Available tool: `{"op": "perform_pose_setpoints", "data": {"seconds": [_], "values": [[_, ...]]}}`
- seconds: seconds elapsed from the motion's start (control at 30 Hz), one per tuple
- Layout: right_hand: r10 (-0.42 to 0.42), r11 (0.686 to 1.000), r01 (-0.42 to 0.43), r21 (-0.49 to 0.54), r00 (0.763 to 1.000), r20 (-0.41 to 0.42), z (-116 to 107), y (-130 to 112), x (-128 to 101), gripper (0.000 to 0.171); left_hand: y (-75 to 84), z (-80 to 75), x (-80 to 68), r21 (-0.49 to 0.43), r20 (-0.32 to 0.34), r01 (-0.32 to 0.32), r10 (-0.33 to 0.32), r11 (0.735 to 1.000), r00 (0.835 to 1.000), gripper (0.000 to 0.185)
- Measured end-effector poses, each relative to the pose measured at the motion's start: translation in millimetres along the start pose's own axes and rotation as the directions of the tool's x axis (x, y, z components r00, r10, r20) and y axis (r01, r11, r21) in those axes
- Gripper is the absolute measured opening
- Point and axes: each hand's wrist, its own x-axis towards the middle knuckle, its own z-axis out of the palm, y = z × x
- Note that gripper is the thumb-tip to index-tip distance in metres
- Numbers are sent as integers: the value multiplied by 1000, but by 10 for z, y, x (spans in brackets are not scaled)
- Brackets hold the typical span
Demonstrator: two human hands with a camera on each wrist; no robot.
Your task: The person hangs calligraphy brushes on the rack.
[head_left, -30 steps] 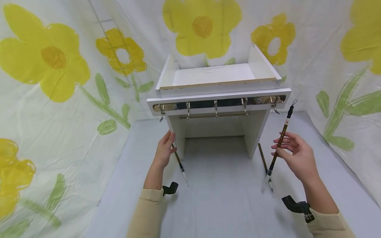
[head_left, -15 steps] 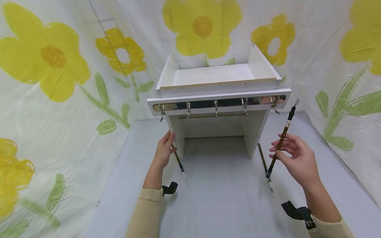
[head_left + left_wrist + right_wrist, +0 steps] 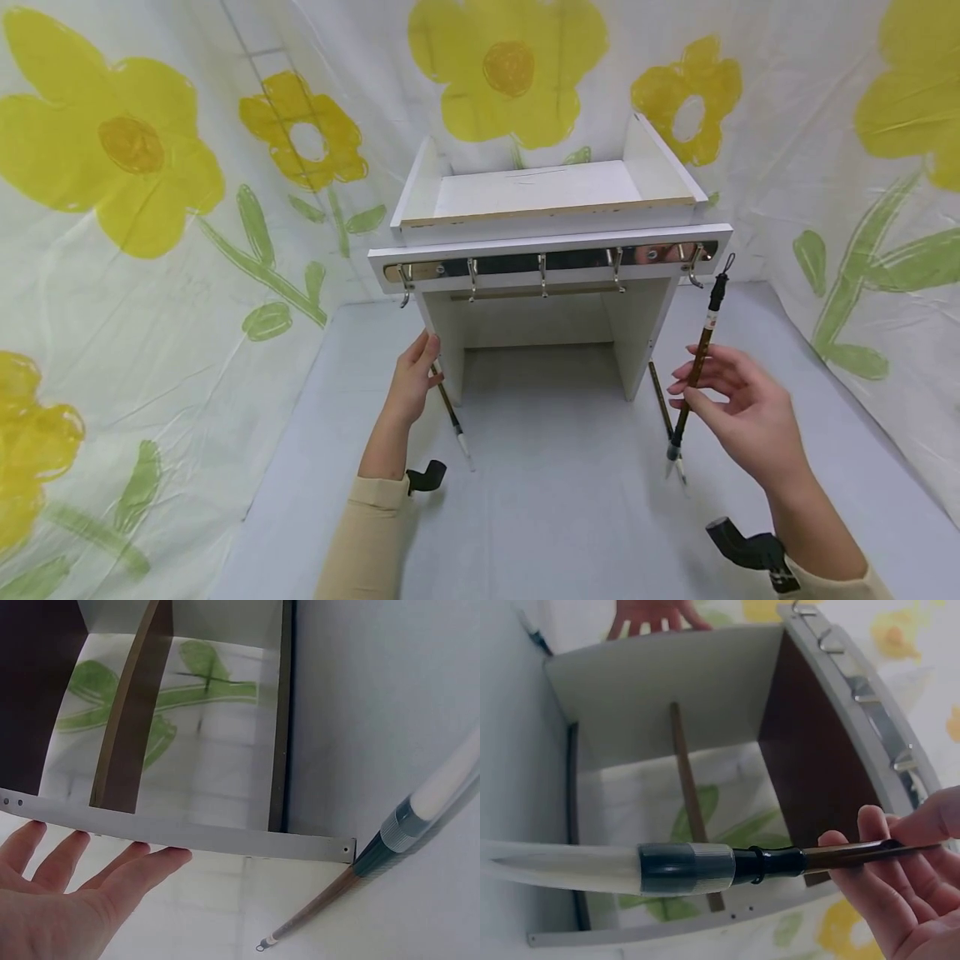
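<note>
In the head view my left hand [image 3: 410, 379] rests against the left side panel of a white shelf unit [image 3: 551, 239]. Straight fingertips [image 3: 177, 856] touch that panel in the left wrist view. On the table beside it lies a calligraphy brush [image 3: 451, 408] with white bristles. My right hand [image 3: 753, 417] pinches a second calligraphy brush [image 3: 702, 346] by its brown handle, between thumb and fingers. It is tilted, hanging loop up, and its pale bristles point down inside a clear cap [image 3: 712, 866]. A third brush [image 3: 659, 392] lies on the table behind it, partly overlapped.
A metal strip with several hooks [image 3: 543, 275] runs along the unit's front, its right end close to the held brush's top. The unit has an open tray top [image 3: 536, 190]. Flower-printed cloth [image 3: 270, 242] surrounds the grey-white table [image 3: 555, 500].
My right hand, with the brush, has shifted slightly left and down, so the brush's loop has moved left toward the hook strip's end. The left hand stays on the panel.
</note>
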Motion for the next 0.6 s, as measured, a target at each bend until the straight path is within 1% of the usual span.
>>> {"op": "perform_pose_setpoints", "data": {"seconds": [0.13,0.23,0.4,0.5,0.6], "values": [[-14,1000,14,22,1000,7,58,-50,-20,52,-12,7,1,4,-2,1,-1,1000,1000,77],[-28,998,26,63,999,30,109,-65,-27,52,-20,6,-9,17,-1,13,-13,1000,1000,78],[-68,995,61,79,994,86,200,-52,-26,53,-21,5,-35,26,-16,33,-33,999,999,81],[-79,996,74,49,991,105,239,-36,-32,53,-10,17,-31,31,-23,32,-31,999,999,81],[-61,998,59,24,990,130,274,-17,-48,50,3,34,-22,37,-25,28,-27,999,999,81]]}}
